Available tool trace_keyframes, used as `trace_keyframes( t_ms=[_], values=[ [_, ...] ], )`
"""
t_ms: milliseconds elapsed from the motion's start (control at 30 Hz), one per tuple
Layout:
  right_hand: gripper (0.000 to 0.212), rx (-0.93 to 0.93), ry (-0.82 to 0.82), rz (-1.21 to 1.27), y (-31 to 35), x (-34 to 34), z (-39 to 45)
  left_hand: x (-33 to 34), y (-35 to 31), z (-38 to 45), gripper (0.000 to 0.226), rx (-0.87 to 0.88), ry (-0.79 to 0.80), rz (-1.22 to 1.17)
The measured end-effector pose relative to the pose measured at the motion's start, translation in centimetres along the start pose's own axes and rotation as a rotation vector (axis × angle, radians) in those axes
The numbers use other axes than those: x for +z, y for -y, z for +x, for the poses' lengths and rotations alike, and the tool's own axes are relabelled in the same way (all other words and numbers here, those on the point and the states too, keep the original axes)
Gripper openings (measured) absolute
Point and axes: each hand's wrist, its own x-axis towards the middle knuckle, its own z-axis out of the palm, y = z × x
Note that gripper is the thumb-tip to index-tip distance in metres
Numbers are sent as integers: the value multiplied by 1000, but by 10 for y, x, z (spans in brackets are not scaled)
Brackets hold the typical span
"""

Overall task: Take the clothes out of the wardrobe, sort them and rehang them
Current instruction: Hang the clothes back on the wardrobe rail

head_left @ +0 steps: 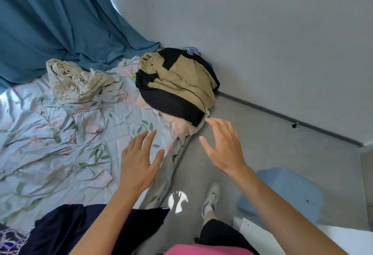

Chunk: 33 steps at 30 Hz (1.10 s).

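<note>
Empty spread hands (pixel 141 159) near clothes pile (pixel 177 85)

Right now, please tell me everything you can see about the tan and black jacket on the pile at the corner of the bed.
The tan and black jacket looks like woven cloth, with tan panels and broad black bands. It lies crumpled on top of a heap of clothes at the bed's far corner, close to the grey wall. Pale pink garments lie under it, and a bit of checked cloth shows behind it. It is not on a hanger, as far as I can see. Neither hand touches it; the right hand hovers open just before it.
</note>
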Motion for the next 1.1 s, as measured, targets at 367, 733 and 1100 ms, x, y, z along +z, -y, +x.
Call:
trace_keyframes(
  t_ms=[367, 733, 1100],
  values=[
    [59, -154, 126, -68, -82, -11, 232, 18, -55, 190, 64, -168, -55, 125],
    [70, -282, 268, -139, -103, 34, 440, 52, -11, 374, 68, -325, -16, 91],
    [69, -391, 454, -170, -120, 117, 674, 68, 30, 552, 71, -540, -18, 74]
  ],
)
